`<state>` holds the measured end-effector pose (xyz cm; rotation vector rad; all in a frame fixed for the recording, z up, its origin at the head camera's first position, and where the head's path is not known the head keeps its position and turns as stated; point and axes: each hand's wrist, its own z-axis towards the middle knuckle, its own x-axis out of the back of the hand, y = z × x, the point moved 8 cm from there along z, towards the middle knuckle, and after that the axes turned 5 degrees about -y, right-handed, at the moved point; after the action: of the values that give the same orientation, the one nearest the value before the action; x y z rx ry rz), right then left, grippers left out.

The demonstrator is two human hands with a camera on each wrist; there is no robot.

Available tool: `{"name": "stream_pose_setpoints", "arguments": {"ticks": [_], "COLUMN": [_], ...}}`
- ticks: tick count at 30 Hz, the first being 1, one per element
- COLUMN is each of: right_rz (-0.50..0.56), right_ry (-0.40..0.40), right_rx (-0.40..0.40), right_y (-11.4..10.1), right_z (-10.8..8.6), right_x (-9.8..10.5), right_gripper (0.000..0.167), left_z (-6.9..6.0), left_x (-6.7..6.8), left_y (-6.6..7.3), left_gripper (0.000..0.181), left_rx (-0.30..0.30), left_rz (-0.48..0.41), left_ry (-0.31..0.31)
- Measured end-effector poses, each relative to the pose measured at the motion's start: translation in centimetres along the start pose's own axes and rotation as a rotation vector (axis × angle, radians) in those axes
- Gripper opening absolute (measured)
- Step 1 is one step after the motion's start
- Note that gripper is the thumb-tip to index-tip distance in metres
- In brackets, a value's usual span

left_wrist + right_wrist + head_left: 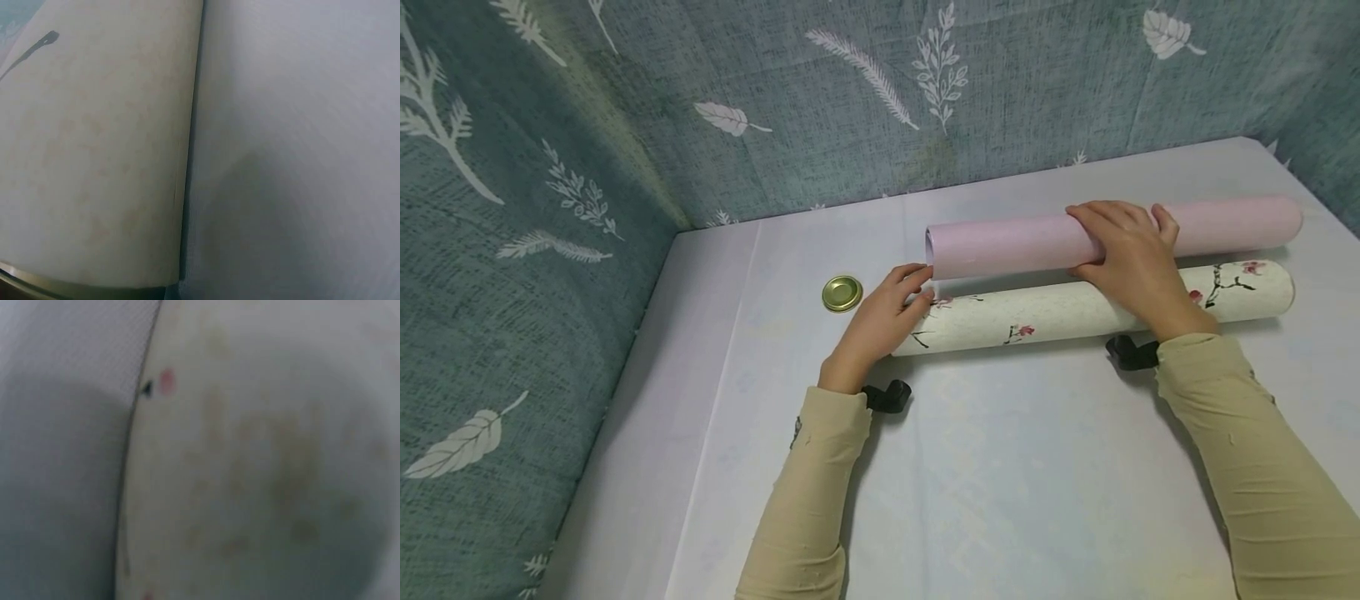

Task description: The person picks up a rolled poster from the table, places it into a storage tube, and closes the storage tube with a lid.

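In the head view, my right hand (1127, 258) grips a pale pink roll (1007, 247) around its middle, fingers over the far side and thumb on the near side. Just in front lies a cream roll with a plum-blossom print (1052, 317), partly under my right wrist. My left hand (883, 312) is at the left ends of both rolls, its fingertips touching the pink roll's lower left corner and its thumb over the cream roll's end. The cream roll's surface (94, 156) fills the left side of the left wrist view, and a blurred stretch of the cream roll (250, 475) fills most of the right wrist view.
A small gold jar lid (842, 293) lies on the white-covered table (1000, 467), left of the rolls. Teal curtains with white leaves (865, 100) hang behind the table and along its left side. Black wrist devices (891, 397) sit at both cuffs.
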<state>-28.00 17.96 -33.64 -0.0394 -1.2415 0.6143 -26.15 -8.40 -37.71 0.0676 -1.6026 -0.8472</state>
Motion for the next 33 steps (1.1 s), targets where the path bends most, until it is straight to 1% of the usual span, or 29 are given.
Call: {"name": "stream_pose_setpoints", "arguments": {"ticks": [4,9,13,16,19,22,25,30,33], "right_rz": [-0.002,-0.002,-0.002,-0.004,-0.006,-0.007,-0.004,0.002,0.006], "right_ry": [-0.003,-0.004,-0.006,-0.009,-0.018,-0.020,-0.012,0.008,0.012], "right_rx": [0.007,0.008,0.007,0.002,-0.008,-0.012,-0.007,0.004,0.008], "right_y": [-0.1,-0.2,-0.2,-0.1,0.1,0.1,0.1,0.1,0.0], "right_z": [0.0,0.1,0.1,0.2,0.1,0.1,0.0,0.0,0.0], "right_x": [0.0,0.0,-0.1,-0.1,-0.1,-0.1,0.0,0.1,0.0], "right_gripper": [0.068,0.067,0.068,0.069,0.069,0.069,0.069,0.068,0.068], "left_z": [-0.1,-0.2,-0.2,-0.2,-0.3,-0.3,-0.3,-0.4,-0.7], "left_x": [0.0,0.2,0.3,0.5,0.7,0.9,1.2,1.6,2.0], "left_y": [0.0,0.0,0.0,0.0,-0.1,-0.5,-0.9,-1.4,-2.0], "left_gripper": [0.049,0.048,0.049,0.048,0.045,0.040,0.036,0.034,0.033], "left_rx": [0.000,-0.006,0.001,0.001,-0.005,0.009,0.027,0.041,0.067], "left_rz": [-0.022,-0.026,-0.037,-0.083,-0.157,-0.233,-0.281,-0.280,-0.261], "left_ry": [-0.005,0.013,0.025,0.030,0.035,0.053,0.075,0.092,0.104]}}
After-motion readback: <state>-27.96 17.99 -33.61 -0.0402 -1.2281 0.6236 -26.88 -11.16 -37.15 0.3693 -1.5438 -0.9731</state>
